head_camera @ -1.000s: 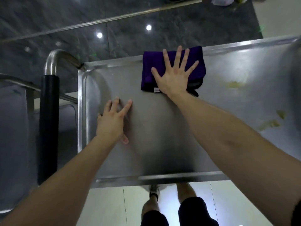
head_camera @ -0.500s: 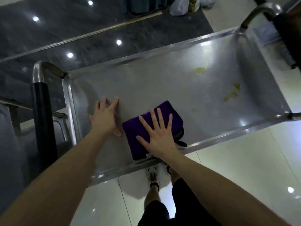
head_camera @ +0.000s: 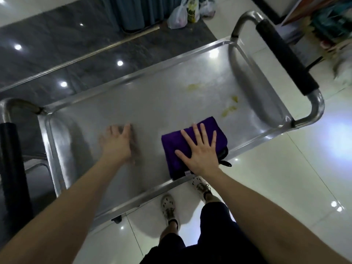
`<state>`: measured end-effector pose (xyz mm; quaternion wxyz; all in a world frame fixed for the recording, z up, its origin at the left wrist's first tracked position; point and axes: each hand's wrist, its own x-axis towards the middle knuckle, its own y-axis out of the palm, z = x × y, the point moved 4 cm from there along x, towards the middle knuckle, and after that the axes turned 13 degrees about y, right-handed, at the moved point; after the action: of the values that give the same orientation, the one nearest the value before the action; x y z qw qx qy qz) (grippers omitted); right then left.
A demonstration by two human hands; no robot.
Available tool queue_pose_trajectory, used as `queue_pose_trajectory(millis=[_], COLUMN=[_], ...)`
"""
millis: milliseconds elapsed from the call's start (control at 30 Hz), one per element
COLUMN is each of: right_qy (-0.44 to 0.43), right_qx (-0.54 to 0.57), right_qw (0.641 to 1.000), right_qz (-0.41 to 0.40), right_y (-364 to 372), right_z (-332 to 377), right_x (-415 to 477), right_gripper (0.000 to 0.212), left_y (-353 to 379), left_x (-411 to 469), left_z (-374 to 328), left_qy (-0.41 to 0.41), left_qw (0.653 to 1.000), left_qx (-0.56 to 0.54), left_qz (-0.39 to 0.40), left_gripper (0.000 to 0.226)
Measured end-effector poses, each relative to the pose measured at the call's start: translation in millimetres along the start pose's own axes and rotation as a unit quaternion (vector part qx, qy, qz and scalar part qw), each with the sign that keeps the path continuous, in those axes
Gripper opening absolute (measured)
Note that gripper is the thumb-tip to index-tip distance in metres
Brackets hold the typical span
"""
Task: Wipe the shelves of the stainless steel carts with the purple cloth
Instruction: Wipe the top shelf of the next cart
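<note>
Nearest the person, two pale shoes [head_camera: 168, 205] stand on the glossy tiled floor, below and just in front of the purple cloth [head_camera: 171, 147]. The cloth lies folded on the top shelf [head_camera: 152, 103] of the stainless steel cart, its near edge touching the shelf's near rim [head_camera: 133, 199]. The right hand [head_camera: 200, 151] lies flat on top of the cloth, fingers straight and spread, pressing it down without gripping it. Left of the cloth, apart from it, the left hand [head_camera: 117, 142] rests on the bare steel; it is blurred, but its fingers look stretched out and hold nothing. Just beyond the cloth's far right corner sit yellowish smears [head_camera: 227, 111], with another smear [head_camera: 192, 86] farther back. Right of the cloth and well apart, the cart's tubular handle with a black grip [head_camera: 285, 56] rises at the shelf's end. Far behind the cloth, plastic bags [head_camera: 179, 18] sit on the floor.
</note>
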<state>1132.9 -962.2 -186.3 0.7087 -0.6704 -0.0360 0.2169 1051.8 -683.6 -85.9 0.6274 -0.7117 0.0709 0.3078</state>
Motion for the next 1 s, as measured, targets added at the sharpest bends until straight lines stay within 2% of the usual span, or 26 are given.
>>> queue_pose_trajectory(millis=[100, 200, 267, 300, 400, 467, 533, 567, 633, 667, 733, 833, 933, 1000], right_qy=[-0.024, -0.131, -0.209, -0.214, -0.092, 0.0, 0.084, 0.124, 0.16, 0.138, 0.03, -0.115, -0.183, -0.172], right_qx=[0.015, 0.017, 0.015, 0.018, 0.033, 0.038, 0.044, 0.054, 0.073, 0.071, 0.049, 0.023, -0.006, -0.004], right_qw=[1.0, 0.991, 0.978, 0.977, 0.995, 0.999, 0.995, 0.99, 0.983, 0.987, 0.997, 0.992, 0.983, 0.985], right_qz=[0.009, 0.004, 0.001, -0.002, -0.026, -0.024, -0.034, -0.042, -0.053, -0.052, -0.044, -0.037, -0.019, -0.007], right_y=[2.5, 1.8, -7.8, -16.1, -47.6, -63.1, -65.2, -63.4, -56.7, -51.3, -40.3, -34.0, -41.9, -57.4], right_z=[-2.7, -27.5, -58.4, -81.0, -153.4, -184.3, -186.9, -176.5, -135.9, -107.9, -48.4, 12.6, 28.4, 13.4], right_x=[0.5, 15.7, 38.2, 56.4, 125.8, 163.1, 182.3, 186.1, 185.2, 181.6, 172.9, 174.6, 210.8, 250.9], right_gripper=[0.088, 0.092, 0.103, 0.109, 0.114, 0.111, 0.111, 0.112, 0.116, 0.118, 0.122, 0.12, 0.118, 0.116], left_y=[-9.4, -10.7, -9.3, -7.0, -3.5, -2.8, -4.1, -5.6, -8.8, -9.3, -8.6, -5.2, -2.4, -2.4], left_x=[25.5, 44.0, 45.7, 46.9, 51.5, 54.9, 58.2, 59.8, 62.5, 62.7, 60.9, 60.0, 63.3, 64.7], left_z=[-59.4, -83.6, -79.4, -77.9, -76.1, -78.5, -82.0, -83.4, -85.0, -85.2, -84.5, -81.7, -78.5, -76.4], left_qy=[0.007, -0.016, -0.011, -0.005, -0.007, -0.001, 0.007, 0.009, 0.004, 0.001, -0.001, -0.009, -0.013, -0.014], left_qw=[0.995, 0.995, 0.996, 0.997, 0.997, 0.998, 0.997, 0.998, 0.998, 0.999, 1.0, 1.0, 0.999, 1.0], left_qx=[-0.088, -0.086, -0.074, -0.075, -0.08, -0.065, -0.046, -0.036, -0.023, -0.018, -0.003, 0.017, 0.016, 0.001], left_qz=[0.039, 0.051, 0.042, 0.032, 0.004, -0.019, -0.053, -0.06, -0.052, -0.043, -0.019, 0.024, 0.029, 0.013], left_gripper=[0.158, 0.165, 0.168, 0.167, 0.154, 0.132, 0.105, 0.1, 0.107, 0.113, 0.129, 0.163, 0.17, 0.169])
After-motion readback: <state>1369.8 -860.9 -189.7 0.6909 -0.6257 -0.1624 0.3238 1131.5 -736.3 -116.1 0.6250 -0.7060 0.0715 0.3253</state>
